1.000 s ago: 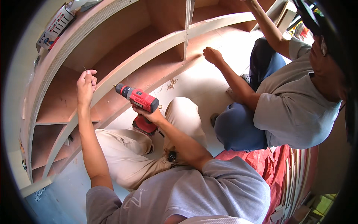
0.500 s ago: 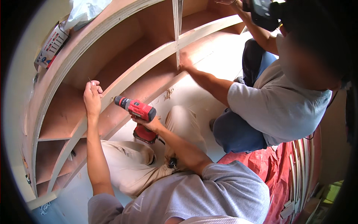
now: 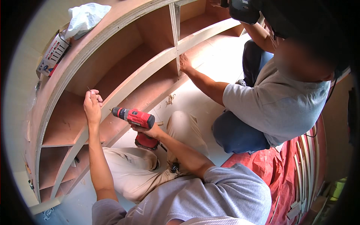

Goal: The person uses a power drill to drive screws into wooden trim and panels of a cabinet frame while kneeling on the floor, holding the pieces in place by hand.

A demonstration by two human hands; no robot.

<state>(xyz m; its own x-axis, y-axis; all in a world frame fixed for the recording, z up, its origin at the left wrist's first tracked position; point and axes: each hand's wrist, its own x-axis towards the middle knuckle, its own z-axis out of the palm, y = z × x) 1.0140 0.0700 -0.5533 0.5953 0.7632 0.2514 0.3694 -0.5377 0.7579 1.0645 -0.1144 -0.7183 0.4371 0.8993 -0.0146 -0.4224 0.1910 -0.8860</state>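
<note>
My left hand [image 3: 93, 105] is raised beside the curved wooden strip [image 3: 127, 82] of a shelf unit. Its thumb and fingers pinch a thin screw [image 3: 89, 89], small and hard to make out. My right hand [image 3: 150, 131] grips a red and black cordless drill [image 3: 139, 118] by its handle, and the drill points left. The bit lies close to the strip's lower edge; whether it touches, I cannot tell. On the right, another person [image 3: 275, 101] in a light grey shirt rests a hand [image 3: 184, 63] against the upright divider [image 3: 174, 26].
A screw box [image 3: 54, 54] and a crumpled white plastic bag [image 3: 87, 17] sit on the unit's top. Wood shavings [image 3: 170, 99] lie on the floor. A red sheet [image 3: 262, 165] and several long wood strips [image 3: 304, 168] are at lower right.
The drill has shifted slightly left, while my left hand keeps its pinch. The other person leans a little further left and has slightly shifted the hand at the divider.
</note>
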